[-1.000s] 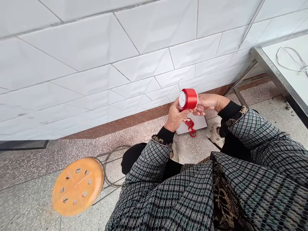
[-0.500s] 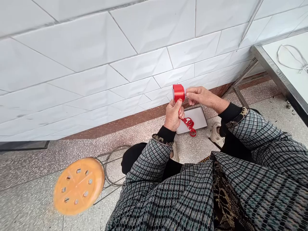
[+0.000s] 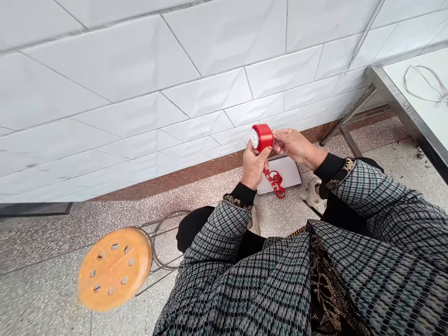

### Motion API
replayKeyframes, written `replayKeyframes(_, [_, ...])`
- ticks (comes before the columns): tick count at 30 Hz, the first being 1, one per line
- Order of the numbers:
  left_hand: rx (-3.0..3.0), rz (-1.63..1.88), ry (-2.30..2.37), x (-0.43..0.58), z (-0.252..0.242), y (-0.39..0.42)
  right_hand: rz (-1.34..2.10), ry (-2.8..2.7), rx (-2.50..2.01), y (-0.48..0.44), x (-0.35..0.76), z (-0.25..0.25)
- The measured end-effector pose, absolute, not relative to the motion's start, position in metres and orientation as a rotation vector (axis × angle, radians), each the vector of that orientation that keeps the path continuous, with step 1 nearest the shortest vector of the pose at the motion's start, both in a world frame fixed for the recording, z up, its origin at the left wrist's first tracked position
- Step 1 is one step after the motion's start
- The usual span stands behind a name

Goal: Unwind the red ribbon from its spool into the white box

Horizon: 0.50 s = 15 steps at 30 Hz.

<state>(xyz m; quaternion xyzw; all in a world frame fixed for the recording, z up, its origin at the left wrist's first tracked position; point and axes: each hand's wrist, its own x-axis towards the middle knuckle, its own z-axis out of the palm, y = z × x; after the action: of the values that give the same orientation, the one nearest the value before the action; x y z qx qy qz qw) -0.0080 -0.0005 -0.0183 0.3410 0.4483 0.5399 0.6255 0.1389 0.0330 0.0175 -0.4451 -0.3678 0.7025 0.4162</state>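
A red ribbon spool (image 3: pixel 262 136) with a white round label on its end is held up in front of the tiled wall. My left hand (image 3: pixel 254 165) is closed round its underside, thumb up against the spool. My right hand (image 3: pixel 293 145) pinches the spool's right side with its fingertips. A loose curled tail of red ribbon (image 3: pixel 275 182) hangs down from below my left hand, over a white flat board (image 3: pixel 290 170) lying on the floor.
An orange round stool (image 3: pixel 114 269) with holes in its seat and a wire frame stands at lower left. A metal-edged table (image 3: pixel 406 100) with a white top and a loop of wire (image 3: pixel 425 86) is at right. My shoes (image 3: pixel 314 196) rest on speckled floor.
The spool has turned so its white label end faces left again and sits slightly lower; my right hand has closed in on its right side. The ribbon tail still hangs below.
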Motion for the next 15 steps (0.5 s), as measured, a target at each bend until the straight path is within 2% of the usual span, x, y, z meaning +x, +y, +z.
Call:
replayKeyframes(11, [0.703, 1.152, 0.962, -0.01, -0.018, 0.0, 1.854, -0.843, -1.184, 0.03, 0.138, 0.032])
replayKeyframes(15, [0.602, 1.094, 0.921, -0.011, -0.012, 0.0, 1.617, -1.198, -1.34, 0.036, 0.143, 0.025])
